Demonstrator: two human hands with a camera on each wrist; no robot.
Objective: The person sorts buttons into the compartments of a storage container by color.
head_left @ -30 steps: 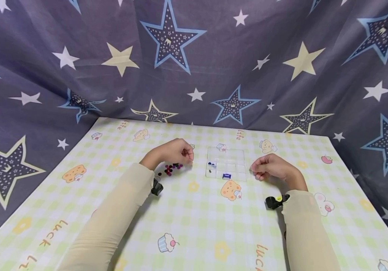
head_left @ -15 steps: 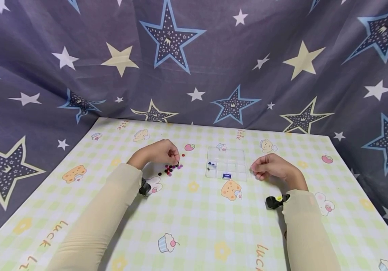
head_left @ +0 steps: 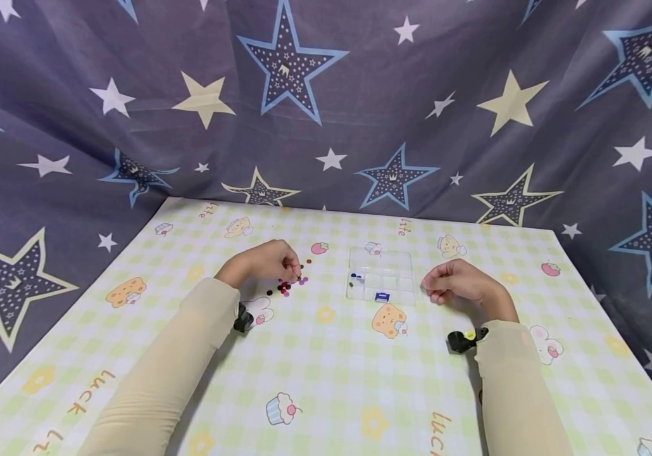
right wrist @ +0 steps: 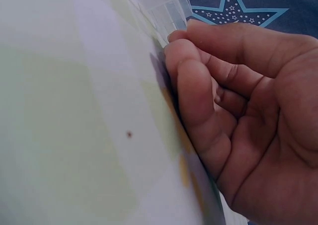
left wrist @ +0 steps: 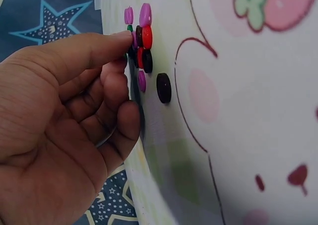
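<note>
While buttons (left wrist: pixel 148 60) lie beside the left grip (left wrist: pixel 64 115), whether it pinches one is unclear.

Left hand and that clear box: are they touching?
Apart: the head view shows a stretch of checked tablecloth between the left hand and clear box.

A curtained-off nook, wider setting unclear: star-printed fabric (head_left: pixel 360 76) hangs beyond a bench (head_left: pixel 337 367) covered in cartoon-printed green checks.
</note>
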